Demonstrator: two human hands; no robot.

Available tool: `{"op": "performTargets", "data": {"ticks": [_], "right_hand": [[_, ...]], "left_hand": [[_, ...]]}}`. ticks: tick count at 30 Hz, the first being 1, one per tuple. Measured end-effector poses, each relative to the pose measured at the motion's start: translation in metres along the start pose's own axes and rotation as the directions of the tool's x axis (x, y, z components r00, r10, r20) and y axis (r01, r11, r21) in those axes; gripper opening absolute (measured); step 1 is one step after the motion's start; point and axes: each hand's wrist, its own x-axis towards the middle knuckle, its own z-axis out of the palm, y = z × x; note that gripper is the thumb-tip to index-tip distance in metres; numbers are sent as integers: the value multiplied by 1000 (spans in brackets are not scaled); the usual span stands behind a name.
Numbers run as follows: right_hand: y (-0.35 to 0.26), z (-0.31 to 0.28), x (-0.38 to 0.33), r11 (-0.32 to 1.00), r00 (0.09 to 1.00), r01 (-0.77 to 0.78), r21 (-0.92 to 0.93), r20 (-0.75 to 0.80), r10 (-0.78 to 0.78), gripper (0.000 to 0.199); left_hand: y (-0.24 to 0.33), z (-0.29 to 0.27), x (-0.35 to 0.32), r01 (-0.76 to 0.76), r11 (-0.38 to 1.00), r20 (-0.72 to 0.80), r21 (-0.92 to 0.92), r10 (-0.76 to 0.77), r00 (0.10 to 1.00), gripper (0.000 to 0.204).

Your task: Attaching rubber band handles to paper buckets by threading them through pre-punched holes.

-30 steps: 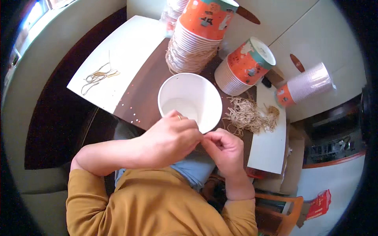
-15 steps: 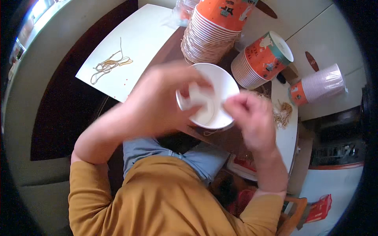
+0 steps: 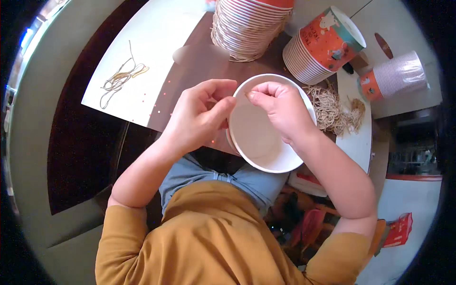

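Observation:
A white paper bucket point(image 3: 266, 142) tilts toward me in front of my body, its round mouth facing up. My right hand point(image 3: 282, 107) reaches over its far right rim, thumb and forefinger pinched together above the opening. At those fingertips shows a tiny brownish bit, too small to name. Close by the bucket's left rim is my left hand point(image 3: 202, 114), thumb and forefinger apart, the other fingers curled and partly hidden. I see nothing in its grasp.
A tall stack of paper buckets point(image 3: 247, 28) wound with twine stands at the back. Orange printed buckets point(image 3: 323, 42) and a plastic-wrapped cup stack point(image 3: 399, 76) are at right. Tangled twine point(image 3: 330, 111) lies right of the bucket, loose cord point(image 3: 123, 78) at left. A blurred pale oval point(image 3: 202, 57) shows behind.
My left hand has drawn back left from inside the bucket, and the blurred white thing by it is gone from there. My right hand has moved up and left, over the opening.

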Motion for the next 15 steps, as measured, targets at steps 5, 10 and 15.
{"op": "performTargets", "data": {"ticks": [5,10,15], "right_hand": [[-2,1,-2,1000,1000,10,13,19,-10,8],[2,0,1,998,998,54,12,43,-55,9],[6,4,3,998,998,64,12,20,-64,11]], "left_hand": [[-8,-9,11,44,999,-30,-10,-44,999,25],[-15,-7,20,-5,997,-37,73,7,999,23],[-12,-6,23,-52,988,-5,143,53,999,22]]}}
